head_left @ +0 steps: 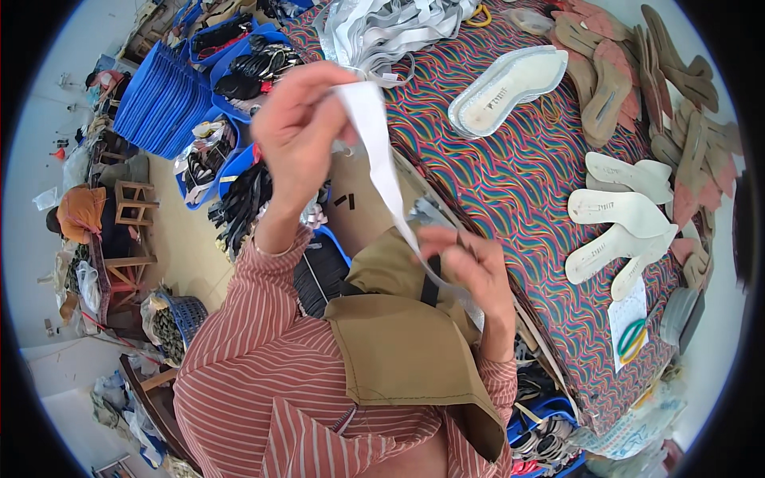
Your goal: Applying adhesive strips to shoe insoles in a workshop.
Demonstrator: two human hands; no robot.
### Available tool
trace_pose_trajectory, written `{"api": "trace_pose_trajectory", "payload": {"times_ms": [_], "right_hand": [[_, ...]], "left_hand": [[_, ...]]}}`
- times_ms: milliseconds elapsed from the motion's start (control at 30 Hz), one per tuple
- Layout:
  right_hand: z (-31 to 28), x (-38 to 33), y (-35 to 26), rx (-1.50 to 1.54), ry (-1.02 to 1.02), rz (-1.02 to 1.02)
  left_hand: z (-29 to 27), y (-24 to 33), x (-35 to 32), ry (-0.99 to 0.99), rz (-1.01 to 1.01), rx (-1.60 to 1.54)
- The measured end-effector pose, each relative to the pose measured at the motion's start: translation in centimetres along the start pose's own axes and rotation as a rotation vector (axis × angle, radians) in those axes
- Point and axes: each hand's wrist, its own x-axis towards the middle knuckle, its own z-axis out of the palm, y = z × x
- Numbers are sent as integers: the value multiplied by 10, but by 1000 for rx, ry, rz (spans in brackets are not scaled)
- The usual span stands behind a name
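Left hand (299,131) pinches long white fabric strip (382,163) high, right hand (466,267) pinches its lower end; best kept taut, untwisted.

Shoe-making workshop: white insoles (510,84) at 1 o'clock and tan sole pieces (610,88) on a patterned desk (510,183), blue crates (159,99) of parts at 10 o'clock.

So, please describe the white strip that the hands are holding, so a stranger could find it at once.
Start at the table with the colourful wavy cloth. At its near edge, the left hand and the right hand stretch a white strip between them. Unlike the pile of strips lying on the table, it hangs in the air.
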Motion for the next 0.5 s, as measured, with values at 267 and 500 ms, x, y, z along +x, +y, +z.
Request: {"api": "trace_pose_trajectory", "payload": {"times_ms": [267,500], "right_hand": [[-48,-111,-4,-43,639,-199],[-120,-262,2,-622,1361,-56]], "left_hand": [[36,-38,39,-784,-305,-60],[79,-54,42,-1535,-670,-55]]}}
